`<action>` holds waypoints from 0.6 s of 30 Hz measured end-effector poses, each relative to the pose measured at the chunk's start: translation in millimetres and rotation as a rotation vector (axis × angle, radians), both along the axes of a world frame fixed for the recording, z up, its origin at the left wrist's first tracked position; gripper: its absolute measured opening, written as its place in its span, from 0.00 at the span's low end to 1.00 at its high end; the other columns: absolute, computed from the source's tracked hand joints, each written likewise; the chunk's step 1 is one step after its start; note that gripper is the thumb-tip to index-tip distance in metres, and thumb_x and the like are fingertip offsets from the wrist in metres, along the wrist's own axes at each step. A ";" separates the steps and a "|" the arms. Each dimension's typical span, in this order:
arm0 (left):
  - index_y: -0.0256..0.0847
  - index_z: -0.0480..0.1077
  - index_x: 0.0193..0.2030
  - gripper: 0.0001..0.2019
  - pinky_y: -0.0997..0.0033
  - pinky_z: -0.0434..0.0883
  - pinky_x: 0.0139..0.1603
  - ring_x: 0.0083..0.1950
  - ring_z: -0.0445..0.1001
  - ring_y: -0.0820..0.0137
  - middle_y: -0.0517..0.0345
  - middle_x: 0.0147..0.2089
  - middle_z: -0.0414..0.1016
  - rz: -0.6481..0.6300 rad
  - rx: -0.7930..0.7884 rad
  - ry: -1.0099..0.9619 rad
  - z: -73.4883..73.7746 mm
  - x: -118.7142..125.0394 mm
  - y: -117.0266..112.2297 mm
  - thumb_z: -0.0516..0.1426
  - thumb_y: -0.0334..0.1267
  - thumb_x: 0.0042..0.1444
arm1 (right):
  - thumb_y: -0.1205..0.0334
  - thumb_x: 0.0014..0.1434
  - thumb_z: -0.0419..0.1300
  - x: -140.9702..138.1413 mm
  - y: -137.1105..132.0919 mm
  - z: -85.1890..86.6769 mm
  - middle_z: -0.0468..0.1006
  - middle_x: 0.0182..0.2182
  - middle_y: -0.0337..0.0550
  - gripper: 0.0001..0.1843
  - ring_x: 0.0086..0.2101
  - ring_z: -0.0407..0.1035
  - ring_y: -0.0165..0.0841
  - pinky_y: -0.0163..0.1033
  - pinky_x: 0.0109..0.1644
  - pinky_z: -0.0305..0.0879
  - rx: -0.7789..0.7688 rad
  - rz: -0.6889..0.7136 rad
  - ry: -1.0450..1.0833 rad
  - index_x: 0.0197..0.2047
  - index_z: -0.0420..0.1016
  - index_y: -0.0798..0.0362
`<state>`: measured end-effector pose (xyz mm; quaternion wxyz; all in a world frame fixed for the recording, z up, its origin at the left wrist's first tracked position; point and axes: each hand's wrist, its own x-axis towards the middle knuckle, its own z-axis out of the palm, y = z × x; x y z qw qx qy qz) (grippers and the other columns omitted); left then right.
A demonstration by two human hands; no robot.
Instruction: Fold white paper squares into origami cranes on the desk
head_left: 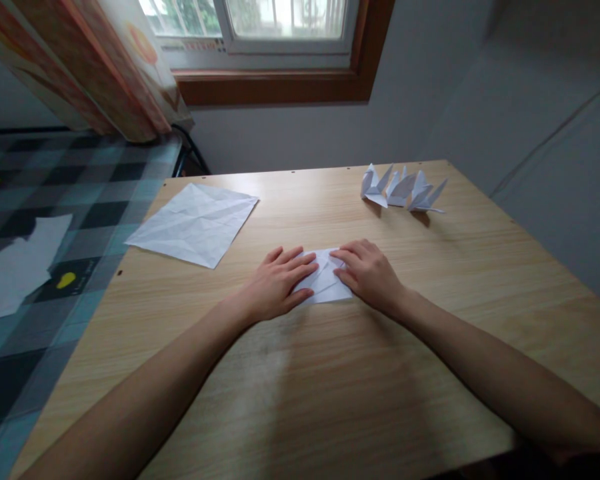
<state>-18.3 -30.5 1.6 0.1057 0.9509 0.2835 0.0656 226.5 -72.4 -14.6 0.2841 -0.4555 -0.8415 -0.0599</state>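
Note:
A small folded sheet of white paper (324, 279) lies on the wooden table between my two hands, with crease lines running across it. My left hand (285, 283) rests flat over its left side, fingers spread. At the right edge, my right hand (370, 272) has its fingers bent, with thumb and fingertips closed on the paper. The hands cover both ends of the sheet. Farther back on the right stand several folded paper cranes (400, 189). To the left, a larger creased square of paper (195, 223) lies unfolded.
The light wooden table (290, 400) spreads around my arms. On the left is a bed or surface with a checked cloth (105, 213), carrying torn white paper (20, 267). A window (285, 27) and a patterned curtain (95, 67) are behind. A cable (555, 137) hangs along the right wall.

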 end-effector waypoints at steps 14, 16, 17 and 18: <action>0.45 0.65 0.65 0.25 0.40 0.53 0.70 0.73 0.57 0.52 0.51 0.71 0.63 0.000 0.011 0.028 -0.7 -0.3 -0.7 0.52 0.51 0.65 | 0.72 0.67 0.51 10.1 -9.1 4.0 0.82 0.37 0.47 0.14 0.37 0.73 0.34 0.38 0.40 0.68 0.012 0.274 -0.248 0.36 0.78 0.54; 0.45 0.65 0.66 0.25 0.40 0.53 0.70 0.73 0.56 0.52 0.51 0.71 0.62 -0.002 0.012 0.029 -0.9 -0.3 -0.5 0.52 0.51 0.66 | 0.72 0.65 0.54 19.6 -5.6 3.9 0.83 0.39 0.47 0.13 0.37 0.74 0.35 0.39 0.41 0.68 0.033 0.244 -0.227 0.35 0.78 0.54; 0.45 0.65 0.66 0.25 0.40 0.53 0.70 0.73 0.57 0.52 0.51 0.71 0.62 -0.002 0.011 0.028 -0.8 -0.2 -0.5 0.52 0.51 0.66 | 0.72 0.64 0.55 22.6 -4.1 3.7 0.83 0.39 0.47 0.12 0.37 0.74 0.36 0.40 0.41 0.68 0.041 0.235 -0.220 0.35 0.79 0.54; 0.45 0.65 0.66 0.25 0.40 0.53 0.70 0.72 0.57 0.52 0.50 0.71 0.62 -0.003 0.011 0.028 -0.6 -0.1 -0.6 0.52 0.51 0.65 | 0.72 0.63 0.56 24.2 -3.0 3.3 0.83 0.39 0.47 0.11 0.37 0.74 0.36 0.41 0.41 0.68 0.049 0.229 -0.213 0.35 0.79 0.54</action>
